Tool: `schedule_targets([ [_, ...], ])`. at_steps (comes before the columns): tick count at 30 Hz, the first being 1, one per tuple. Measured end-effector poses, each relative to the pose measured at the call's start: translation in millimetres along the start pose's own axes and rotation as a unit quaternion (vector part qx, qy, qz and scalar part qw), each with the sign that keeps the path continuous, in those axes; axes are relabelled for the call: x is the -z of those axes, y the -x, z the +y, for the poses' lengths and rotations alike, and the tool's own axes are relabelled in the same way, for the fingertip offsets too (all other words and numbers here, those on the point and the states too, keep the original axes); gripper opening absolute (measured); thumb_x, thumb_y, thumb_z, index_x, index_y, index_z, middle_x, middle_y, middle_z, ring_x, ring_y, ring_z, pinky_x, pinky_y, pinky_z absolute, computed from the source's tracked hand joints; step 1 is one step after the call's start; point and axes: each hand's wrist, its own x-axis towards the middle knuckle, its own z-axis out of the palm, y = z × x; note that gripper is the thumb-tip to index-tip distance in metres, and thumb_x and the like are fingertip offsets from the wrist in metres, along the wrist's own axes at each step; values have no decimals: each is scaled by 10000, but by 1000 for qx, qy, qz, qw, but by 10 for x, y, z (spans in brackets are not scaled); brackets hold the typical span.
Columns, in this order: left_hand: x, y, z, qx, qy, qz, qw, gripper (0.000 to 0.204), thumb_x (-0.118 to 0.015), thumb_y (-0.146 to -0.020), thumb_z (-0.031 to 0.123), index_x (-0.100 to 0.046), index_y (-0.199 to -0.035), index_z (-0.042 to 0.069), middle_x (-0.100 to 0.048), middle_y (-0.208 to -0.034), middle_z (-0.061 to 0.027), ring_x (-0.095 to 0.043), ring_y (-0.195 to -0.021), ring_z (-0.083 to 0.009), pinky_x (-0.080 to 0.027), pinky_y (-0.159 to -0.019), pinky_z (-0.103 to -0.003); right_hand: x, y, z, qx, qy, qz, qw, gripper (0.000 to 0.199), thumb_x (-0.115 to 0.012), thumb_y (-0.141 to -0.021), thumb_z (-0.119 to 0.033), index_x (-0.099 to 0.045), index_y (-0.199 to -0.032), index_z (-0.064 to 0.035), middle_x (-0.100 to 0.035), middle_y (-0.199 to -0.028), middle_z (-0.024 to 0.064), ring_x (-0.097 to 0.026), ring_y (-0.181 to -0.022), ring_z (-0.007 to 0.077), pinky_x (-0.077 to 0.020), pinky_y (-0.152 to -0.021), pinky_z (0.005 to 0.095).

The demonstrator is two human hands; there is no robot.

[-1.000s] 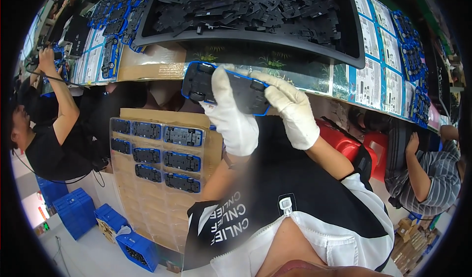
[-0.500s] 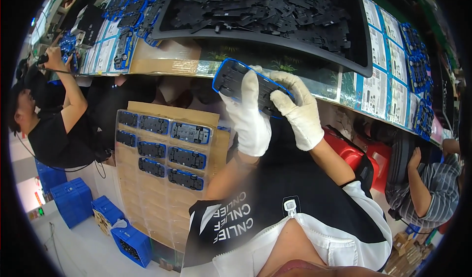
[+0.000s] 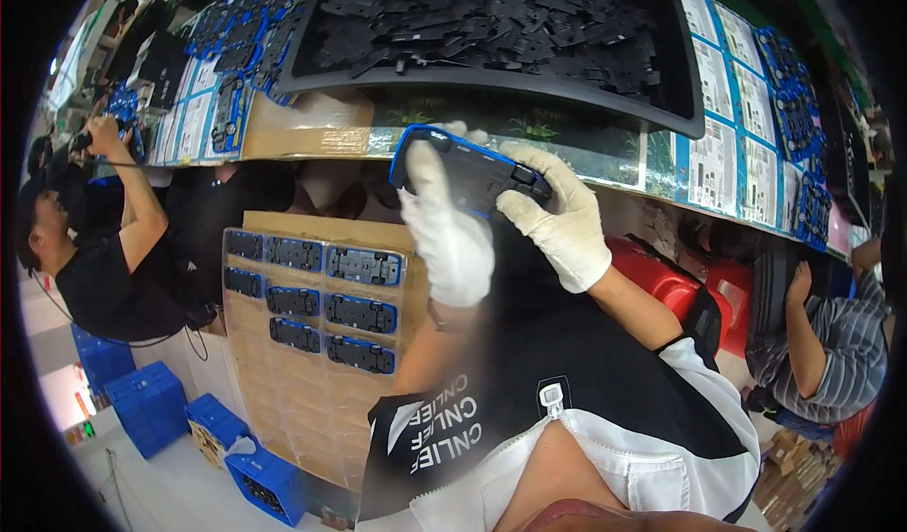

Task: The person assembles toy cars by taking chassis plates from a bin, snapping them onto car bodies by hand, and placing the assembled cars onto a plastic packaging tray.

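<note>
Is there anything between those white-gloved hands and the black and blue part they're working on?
Nothing visible does. The left hand and the right hand both grip the blue-edged black part directly through their white gloves, holding it in the air in front of the bench edge.

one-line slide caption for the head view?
Both gloved hands, left hand and right hand, hold a blue-edged black part below a tray of black pieces.

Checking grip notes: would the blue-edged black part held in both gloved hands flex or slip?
The blue-edged black part probably stays stiff: it looks flat, unsagging, between left hand and right hand. Likely light. Cloth gloves should limit slipping.
</note>
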Motion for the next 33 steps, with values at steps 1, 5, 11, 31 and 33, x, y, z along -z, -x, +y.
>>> schedule_targets([
  [1, 11, -28, 99, 33, 16, -13, 999, 444, -580, -984, 441, -572, -1142, 26, -632, -1072, -101, -627, -988, -192, -515, -895, -364, 19, 8, -2, 2, 0, 8, 1000, 452, -723, -856, -37, -589, -1288, -50, -585, -1262, 60, -549, -1161, 151, -455, -990, 301],
  [5, -141, -75, -87, -36, -151, 22, 988, 398, -566, -998, 387, -570, -1137, 14, -659, -1053, -105, -627, -942, -213, -492, -893, -352, 107, 34, -25, 69, 53, 34, 996, 476, -725, -849, -101, -571, -1291, -16, -592, -1267, 100, -549, -1188, 199, -430, -1033, 327],
  [11, -74, 117, -66, -104, -133, -14, 985, 523, -424, -1051, 389, -574, -1184, -94, -616, -1143, -144, -591, -1031, -233, -457, -984, -397, 127, -36, 131, 107, 71, -56, 990, 494, -780, -797, -167, -635, -1250, -34, -652, -1223, 164, -595, -1169, 252, -451, -1024, 364],
  [31, -33, 300, -491, -33, -160, -77, 984, 391, -633, -966, 171, -503, -1311, 41, -574, -1185, -123, -569, -1089, -247, -464, -954, -422, 376, 37, -68, 4, 25, 34, 999, 333, -672, -908, -132, -642, -1216, -7, -641, -1190, 91, -594, -1080, 146, -480, -938, 280],
  [33, -91, 277, -428, 55, -40, -42, 997, 384, -649, -963, 227, -503, -1280, 66, -568, -1184, -83, -557, -1078, -195, -466, -943, -391, 353, 22, 79, -2, -5, 45, 999, 338, -668, -915, -127, -638, -1233, -17, -638, -1194, 80, -589, -1080, 140, -480, -935, 276],
])
